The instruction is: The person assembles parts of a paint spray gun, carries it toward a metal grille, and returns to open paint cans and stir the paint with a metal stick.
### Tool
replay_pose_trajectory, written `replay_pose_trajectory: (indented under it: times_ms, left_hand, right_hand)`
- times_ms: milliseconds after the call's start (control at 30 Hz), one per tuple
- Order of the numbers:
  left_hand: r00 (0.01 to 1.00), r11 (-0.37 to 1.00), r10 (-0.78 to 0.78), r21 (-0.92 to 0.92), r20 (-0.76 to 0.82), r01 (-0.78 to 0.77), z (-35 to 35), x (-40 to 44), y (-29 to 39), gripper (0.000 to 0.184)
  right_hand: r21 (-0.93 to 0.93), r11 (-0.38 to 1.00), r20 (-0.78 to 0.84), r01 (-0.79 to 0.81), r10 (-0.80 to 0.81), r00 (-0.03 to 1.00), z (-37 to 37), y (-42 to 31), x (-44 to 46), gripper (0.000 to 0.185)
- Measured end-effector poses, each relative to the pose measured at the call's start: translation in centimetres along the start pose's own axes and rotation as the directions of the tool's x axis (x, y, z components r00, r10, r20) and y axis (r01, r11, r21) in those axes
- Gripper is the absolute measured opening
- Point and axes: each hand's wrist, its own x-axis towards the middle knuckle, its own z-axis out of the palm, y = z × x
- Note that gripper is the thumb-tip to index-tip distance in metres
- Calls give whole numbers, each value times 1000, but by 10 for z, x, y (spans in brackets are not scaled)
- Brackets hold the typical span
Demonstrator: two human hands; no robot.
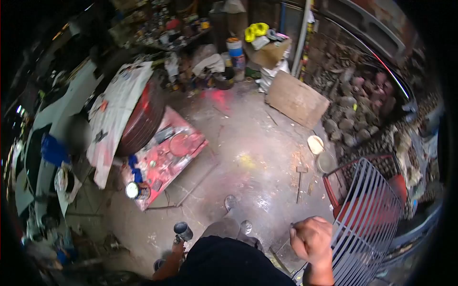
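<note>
The L hand (177, 247) is low, beside the person's dark top (234, 264). Its grip is narrow, w/ fingers round the low part of a dark grey, cup-shaped tool (183, 231). The tool is up off the floor, near the person's grey pants (222, 229). The R hand (312, 238) is up on the other side, fingers curled in a loose fist. Can't tell if it has a small thing in it.

Next to the R hand is a big grey rack of thin flat bars (365, 224). It leans, tilted, by a red chair w/ a dark back (397, 186). Can't tell if the R hand touches the rack.

On the L side is a low, flat table w/ pink & red paint on it (164, 183). It has an open, round paint can (138, 190) near its edge, a bright blue cloth (135, 167) & a round pink lid (181, 144). A big dark red, round, ribbed thing (143, 119) stands by it, w/ a long pale sheet (119, 107) next to it.

A hammer w/ a long thin handle (300, 183) lies on the grey floor (229, 162). Past it are a round white dish (315, 144), a flat brown board (296, 99) & a pile of round grey lumps (353, 119).
</note>
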Motion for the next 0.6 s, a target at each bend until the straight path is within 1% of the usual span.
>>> replay_pose_trajectory:
  times_ms: [33, 67, 100, 133, 167, 200, 233, 267, 300, 400, 500, 533, 600]
  left_hand:
    - [1000, 1000, 1, -17, -8, -1, -11, -3, -7, 45]
    - [1000, 999, 1, -39, -18, -2, -21, -5, -15, 46]
    - [999, 997, -6, -73, -33, 3, -34, -3, -31, 48]
    - [997, 989, -73, -134, -23, 69, -49, 13, -52, 49]
    - [992, 973, -97, -219, -86, 76, -57, 20, -71, 46]
    - [999, 957, -15, -289, -39, 3, -65, 6, -77, 43]
    - [988, 991, 8, -134, -157, -29, -67, -2, -77, 39]
    - [984, 977, 0, -211, -178, -38, -73, -7, -88, 39]
    - [981, 958, -4, -283, -195, -52, -79, -4, -99, 39]
    - [979, 925, -55, -380, -194, -24, -102, 4, -132, 43]
    - [943, 870, -164, -492, -291, -1, -124, 7, -154, 48]
    - [932, 847, -173, -531, -319, -24, -133, 4, -158, 40]
    - [929, 816, -202, -577, -309, -14, -162, 11, -167, 41]
  right_hand:
    - [135, 990, -43, -43, 49, 998, 21, 10, -13, 22]
    - [198, 970, -44, -143, 155, 987, 42, 10, -30, 22]
    - [263, 935, -23, -237, 251, 968, 63, 5, -52, 23]
    - [325, 886, 22, -330, 342, 939, 80, -1, -69, 24]
    - [319, 887, 85, -334, 324, 942, 92, -9, -78, 22]
    - [308, 891, 144, -334, 303, 942, 103, -18, -85, 20]
    - [291, 897, 197, -333, 285, 938, 115, -28, -91, 18]
    - [387, 835, 226, -390, 325, 918, 130, -35, -94, 23]
    - [397, 844, 268, -360, 269, 925, 139, -45, -88, 22]
    - [405, 876, 373, -261, 103, 922, 165, -80, -59, 22]
    - [393, 907, 438, -151, -40, 898, 201, -117, -20, 22]
    - [398, 909, 460, -126, -78, 884, 216, -132, -9, 22]
    - [411, 908, 496, -83, -146, 856, 253, -166, 12, 21]
